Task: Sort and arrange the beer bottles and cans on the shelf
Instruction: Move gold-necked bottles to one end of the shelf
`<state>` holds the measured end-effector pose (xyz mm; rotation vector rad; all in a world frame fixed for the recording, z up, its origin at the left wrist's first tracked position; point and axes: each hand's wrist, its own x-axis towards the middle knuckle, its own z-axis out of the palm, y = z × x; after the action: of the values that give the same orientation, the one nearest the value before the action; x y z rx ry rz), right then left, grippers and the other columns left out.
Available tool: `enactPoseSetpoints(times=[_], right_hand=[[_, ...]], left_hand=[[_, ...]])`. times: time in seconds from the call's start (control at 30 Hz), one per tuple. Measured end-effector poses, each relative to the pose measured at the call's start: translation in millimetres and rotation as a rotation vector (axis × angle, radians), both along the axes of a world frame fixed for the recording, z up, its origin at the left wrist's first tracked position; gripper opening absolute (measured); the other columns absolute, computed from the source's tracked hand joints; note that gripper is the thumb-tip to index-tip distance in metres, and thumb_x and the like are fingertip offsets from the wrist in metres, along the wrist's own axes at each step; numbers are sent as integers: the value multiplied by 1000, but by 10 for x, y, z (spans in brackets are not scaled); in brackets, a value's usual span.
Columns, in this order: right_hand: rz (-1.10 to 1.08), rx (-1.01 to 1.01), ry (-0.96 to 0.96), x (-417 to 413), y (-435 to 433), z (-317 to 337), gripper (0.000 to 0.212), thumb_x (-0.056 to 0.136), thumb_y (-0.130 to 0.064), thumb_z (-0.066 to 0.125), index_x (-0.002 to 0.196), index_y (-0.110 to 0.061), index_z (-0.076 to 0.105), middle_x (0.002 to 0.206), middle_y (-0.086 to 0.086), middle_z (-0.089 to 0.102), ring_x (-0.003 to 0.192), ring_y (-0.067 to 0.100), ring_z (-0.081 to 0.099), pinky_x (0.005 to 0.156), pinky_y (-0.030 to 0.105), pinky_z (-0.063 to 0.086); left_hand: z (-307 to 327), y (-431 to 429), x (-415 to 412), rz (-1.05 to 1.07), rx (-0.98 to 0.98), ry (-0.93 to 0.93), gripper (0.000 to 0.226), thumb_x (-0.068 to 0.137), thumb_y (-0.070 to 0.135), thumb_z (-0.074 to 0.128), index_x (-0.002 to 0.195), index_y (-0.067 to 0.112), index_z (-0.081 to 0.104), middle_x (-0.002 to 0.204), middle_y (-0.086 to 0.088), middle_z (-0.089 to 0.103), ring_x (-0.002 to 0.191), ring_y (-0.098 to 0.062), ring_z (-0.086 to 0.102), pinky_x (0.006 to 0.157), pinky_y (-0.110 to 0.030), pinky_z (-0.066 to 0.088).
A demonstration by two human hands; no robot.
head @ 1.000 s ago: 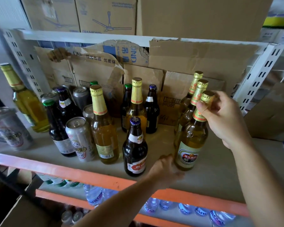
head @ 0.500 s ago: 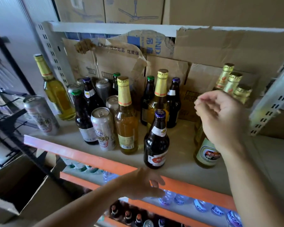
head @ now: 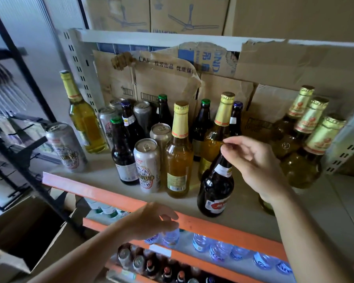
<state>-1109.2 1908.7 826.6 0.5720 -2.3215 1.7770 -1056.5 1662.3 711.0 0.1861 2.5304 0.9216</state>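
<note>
seemingly right hand pinches dark bottle by top.

Shelf lies bare toward the front right corner — bottles and cans crowd the left half, dark bottle mid-front, gold bottles at the right edge.

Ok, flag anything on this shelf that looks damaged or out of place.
The cardboard at the back is torn and ragged. One can stands alone at the far left, apart from the rest. The dark bottle that the right hand pinches by its top seems to lean.
</note>
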Motion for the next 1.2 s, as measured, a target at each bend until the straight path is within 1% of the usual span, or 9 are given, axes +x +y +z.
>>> enactPoseSetpoints(times=[0.13, 0.3, 0.53, 0.73, 0.8, 0.9, 1.0, 1.07, 1.2], right_hand=[[-16, 34, -98, -24, -42, -80, 14, 87, -16, 72, 99, -23, 70, 93, 3, 74, 90, 18, 69, 85, 36, 54], [-58, 50, -153, -8, -88, -103, 7, 90, -18, 68, 97, -20, 69, 100, 9, 73, 101, 24, 67, 98, 47, 51], [-131, 49, -127, 35, -148, -131, 4, 90, -16, 68, 94, -16, 67, 100, 14, 72, 100, 29, 66, 95, 50, 51], [-225, 108, -52, 56, -202, -163, 24, 81, -40, 62, 93, -20, 68, 93, 4, 72, 93, 23, 67, 87, 51, 53], [-288, 102, -31, 47, -200, -160, 32, 78, -46, 60, 92, -18, 68, 90, 3, 72, 89, 23, 67, 82, 50, 54], [-416, -9, -30, 48, -164, -115, 36, 77, -46, 62, 85, -12, 69, 79, 10, 70, 75, 22, 65, 67, 41, 53], [-511, -193, -74, 59, -123, -16, 23, 88, -27, 68, 71, -12, 64, 68, 10, 57, 65, 17, 52, 49, 21, 44], [-548, -258, -126, 70, -107, 65, 29, 92, -24, 66, 65, -13, 62, 66, 7, 50, 62, 20, 48, 40, 17, 39], [-552, -381, -258, 118, -168, 220, 35, 89, -35, 69, 64, -11, 67, 73, 13, 59, 62, 25, 55, 57, 36, 49]], left_hand=[[41, -37, -21, -31, 78, 20, 25, 88, 29, 65, 111, 22, 69, 90, 12, 67, 69, 9, 60, 61, -6, 43], [30, -36, -76, -58, 133, 44, 24, 88, 25, 65, 111, 20, 70, 89, 12, 66, 65, 18, 58, 61, -4, 42], [69, 163, -128, -16, 173, 149, 24, 84, 23, 65, 107, 21, 71, 88, 9, 68, 77, -2, 63, 70, -17, 49], [-13, 258, -140, 19, 250, 105, 22, 82, 16, 64, 103, 13, 70, 89, -2, 72, 84, -14, 69, 79, -31, 56], [-30, 263, -140, 30, 255, 113, 29, 82, 18, 67, 110, 12, 68, 92, 1, 70, 84, -12, 67, 79, -27, 55], [-16, 241, -142, 24, 231, 127, 56, 78, 29, 76, 128, 17, 56, 109, 6, 63, 88, -2, 62, 71, -9, 48], [19, 200, -134, -4, 296, 90, 94, 66, 42, 83, 144, 26, 33, 131, 11, 50, 110, -3, 57, 88, -23, 53], [107, 201, -129, -46, 422, 40, 107, 62, 37, 85, 148, 25, 24, 137, 10, 47, 119, -7, 54, 93, -30, 53], [372, 200, -105, -169, 658, -12, 70, 66, 15, 84, 127, 19, 48, 112, 1, 68, 101, -11, 66, 82, -28, 56]])
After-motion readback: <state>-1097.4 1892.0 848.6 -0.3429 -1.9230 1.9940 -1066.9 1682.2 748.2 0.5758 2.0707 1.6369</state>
